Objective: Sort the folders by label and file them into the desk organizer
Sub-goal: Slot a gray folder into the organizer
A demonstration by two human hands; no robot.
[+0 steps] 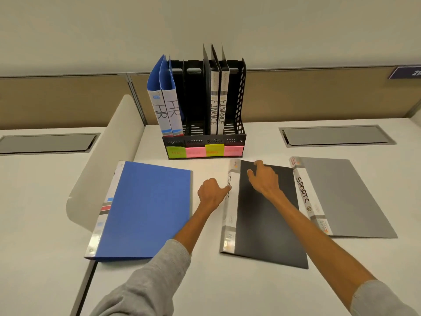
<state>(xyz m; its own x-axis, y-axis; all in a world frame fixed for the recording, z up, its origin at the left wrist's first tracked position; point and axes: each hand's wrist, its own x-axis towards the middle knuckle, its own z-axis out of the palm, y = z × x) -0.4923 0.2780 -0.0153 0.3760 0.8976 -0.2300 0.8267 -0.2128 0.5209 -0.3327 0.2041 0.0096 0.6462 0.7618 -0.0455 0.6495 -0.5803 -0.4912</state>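
A black desk organizer (pixel 240 99) stands at the back with two blue HR folders (pixel 167 110) in its left slot and two black FINANCE folders (pixel 216 106) towards the right. Coloured sticky notes (pixel 202 151) line its front. Three folders lie flat: a blue folder (pixel 148 208) on the left, a black SPORTS folder (pixel 266 220) in the middle, a grey SPORTS folder (pixel 341 197) on the right. My left hand (pixel 211 193) is curled at the black folder's spine, thumb on the white label. My right hand (pixel 264 176) rests on its cover, fingers curled at the top edge.
A white curved divider panel (pixel 107 160) stands at the left of the desk beside the blue folder. Two grey cable hatches (pixel 335 135) (pixel 45 143) are set into the desk top at either side. A tan partition wall runs behind the organizer.
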